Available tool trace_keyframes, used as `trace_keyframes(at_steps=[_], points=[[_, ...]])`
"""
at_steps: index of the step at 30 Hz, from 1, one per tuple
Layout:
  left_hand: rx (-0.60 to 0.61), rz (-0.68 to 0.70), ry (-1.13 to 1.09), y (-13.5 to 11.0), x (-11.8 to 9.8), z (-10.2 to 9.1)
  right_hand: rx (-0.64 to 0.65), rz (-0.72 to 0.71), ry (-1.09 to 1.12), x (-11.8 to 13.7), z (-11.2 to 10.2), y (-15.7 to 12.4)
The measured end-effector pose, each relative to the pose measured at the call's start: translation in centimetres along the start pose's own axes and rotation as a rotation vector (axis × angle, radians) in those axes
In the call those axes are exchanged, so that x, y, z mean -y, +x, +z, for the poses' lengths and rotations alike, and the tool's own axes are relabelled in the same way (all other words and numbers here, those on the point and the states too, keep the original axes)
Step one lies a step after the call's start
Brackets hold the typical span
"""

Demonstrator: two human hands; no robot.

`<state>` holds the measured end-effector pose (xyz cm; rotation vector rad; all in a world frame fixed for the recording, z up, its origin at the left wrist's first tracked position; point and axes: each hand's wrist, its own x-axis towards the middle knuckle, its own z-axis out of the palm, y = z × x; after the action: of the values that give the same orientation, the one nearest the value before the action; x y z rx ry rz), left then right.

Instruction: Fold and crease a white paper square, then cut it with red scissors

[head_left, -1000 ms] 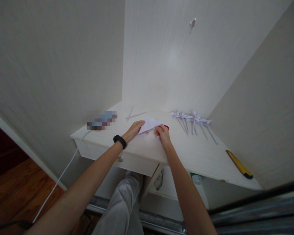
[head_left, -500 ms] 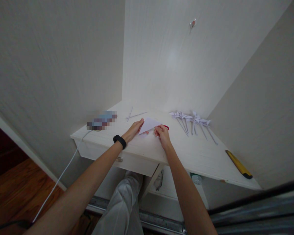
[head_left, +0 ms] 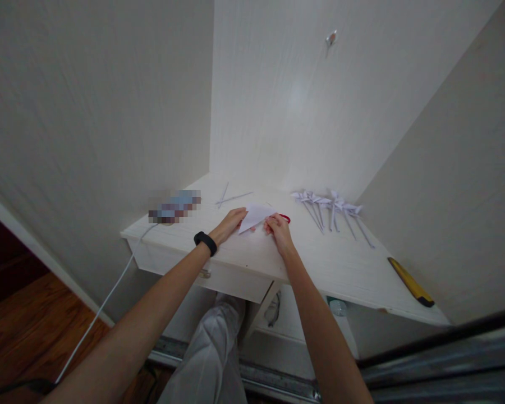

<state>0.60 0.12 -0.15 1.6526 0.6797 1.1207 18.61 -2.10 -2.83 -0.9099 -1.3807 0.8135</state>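
Observation:
A sheet of white paper (head_left: 256, 215), roughly triangular in outline, is held just above the desk between both hands. My left hand (head_left: 232, 221), with a black band on its wrist, is closed on the paper's left side. My right hand (head_left: 278, 227) pinches the paper's right edge, fingertips together. Beside the right fingers a red loop (head_left: 285, 218) shows, perhaps a scissors handle; the rest of it is hidden. Beyond my left hand, thin white paper sticks (head_left: 234, 197) lie crossed on the desk.
Several folded paper pinwheels on sticks (head_left: 330, 203) lie in a row at the back right. A yellow and black tool (head_left: 410, 282) rests by the right wall. On the left are a blurred-out object (head_left: 174, 206) and a white cable (head_left: 105, 306). Walls enclose the white desk (head_left: 311, 258).
Both hands stay nearly in place. The paper has shifted slightly, its lower point tipping a little downward between the fingers.

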Motion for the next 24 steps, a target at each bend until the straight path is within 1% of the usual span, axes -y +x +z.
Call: trace_keyframes(at_steps=[4, 7, 10, 16, 24], points=[[0.086, -0.03, 0.01, -0.3, -0.1, 0.0, 0.029, 0.009, -0.021, -0.2, 0.2, 0.1], [0.106, -0.044, 0.03, -0.6, 0.0, -0.1, 0.054, 0.021, -0.034, -0.3, 0.3, 0.1], [0.087, -0.044, 0.043, -0.6, 0.3, -0.3, 0.065, 0.028, -0.047, -0.3, 0.5, 0.2], [0.013, -0.033, 0.065, -0.1, 1.0, -0.6, 0.044, 0.021, -0.046, -0.1, 0.5, 0.0], [-0.055, -0.007, 0.094, -0.2, 0.8, -1.1, 0.057, 0.027, -0.063, 0.6, 0.7, -0.6]])
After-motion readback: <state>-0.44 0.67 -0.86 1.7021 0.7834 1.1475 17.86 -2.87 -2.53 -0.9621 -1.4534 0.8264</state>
